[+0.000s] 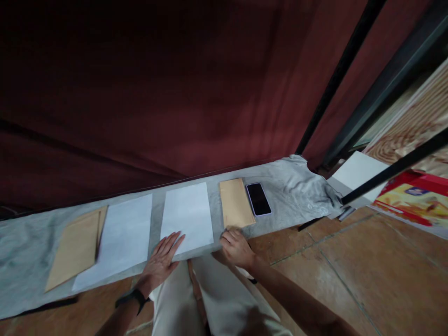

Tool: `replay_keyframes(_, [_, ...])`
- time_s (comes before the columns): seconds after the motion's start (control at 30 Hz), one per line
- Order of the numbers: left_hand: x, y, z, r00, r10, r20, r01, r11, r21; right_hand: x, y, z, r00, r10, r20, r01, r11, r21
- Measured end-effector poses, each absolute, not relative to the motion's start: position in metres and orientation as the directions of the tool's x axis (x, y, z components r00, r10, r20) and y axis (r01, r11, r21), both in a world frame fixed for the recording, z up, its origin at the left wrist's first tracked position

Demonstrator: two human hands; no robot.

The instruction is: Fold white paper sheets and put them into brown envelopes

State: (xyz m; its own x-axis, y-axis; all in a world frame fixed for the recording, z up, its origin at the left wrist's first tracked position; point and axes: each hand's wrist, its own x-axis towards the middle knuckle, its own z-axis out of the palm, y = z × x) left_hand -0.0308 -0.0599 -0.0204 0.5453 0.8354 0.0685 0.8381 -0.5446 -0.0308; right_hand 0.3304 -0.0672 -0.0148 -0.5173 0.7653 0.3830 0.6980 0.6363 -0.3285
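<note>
My left hand (162, 259) rests flat, fingers spread, on the near left corner of a white sheet of paper (187, 214). At the near edge of a small brown envelope (237, 201), my right hand (235, 246) has its fingers curled closed on the edge; the fingertips are partly hidden. A phone (259, 199) with a dark screen and a pale purple case lies just right of that envelope. Farther left, a second white sheet (122, 233) lies partly under larger brown envelopes (75, 247), which overlap each other.
A grey cloth (290, 186) covers the narrow bench under the papers. Behind it hangs a dark red curtain (210, 116). To the right are a black pole (338, 74), a white box (360, 170) and a red and yellow box (416, 200). Brown floor tiles (336, 266) show below.
</note>
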Motion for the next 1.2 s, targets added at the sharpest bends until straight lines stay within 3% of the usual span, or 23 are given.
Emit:
replay_keyframes(0.27, [-0.022,-0.065,-0.003,0.562,0.827,0.020,0.827,-0.561,-0.040,0.343,-0.053,0.011,-0.373,0.861,0.346,0.800,0.487,-0.349])
replay_keyframes(0.5, [-0.028,-0.065,-0.020,0.579,0.810,0.092,0.815,-0.577,-0.048,0.332,-0.030,0.018,-0.499,0.835,0.233,0.801,0.547,-0.243])
replay_keyframes(0.87, [-0.019,-0.071,-0.009,0.547,0.831,0.102,0.836,-0.547,-0.032,0.360,-0.047,0.013,-0.534,0.803,0.263,0.779,0.589,-0.217])
replay_keyframes(0.97, [-0.018,-0.072,-0.008,0.539,0.836,0.099,0.841,-0.540,-0.020,0.368,-0.024,0.017,-0.427,0.843,0.328,0.837,0.506,-0.208])
replay_keyframes(1.1, [-0.018,-0.073,-0.008,0.541,0.835,0.097,0.840,-0.542,-0.018,0.381,0.033,0.016,-0.139,0.901,0.411,0.942,0.249,-0.226])
replay_keyframes(1.2, [-0.018,-0.074,-0.007,0.538,0.838,0.093,0.842,-0.540,-0.010,0.386,0.067,0.017,-0.063,0.910,0.410,0.975,0.143,-0.169])
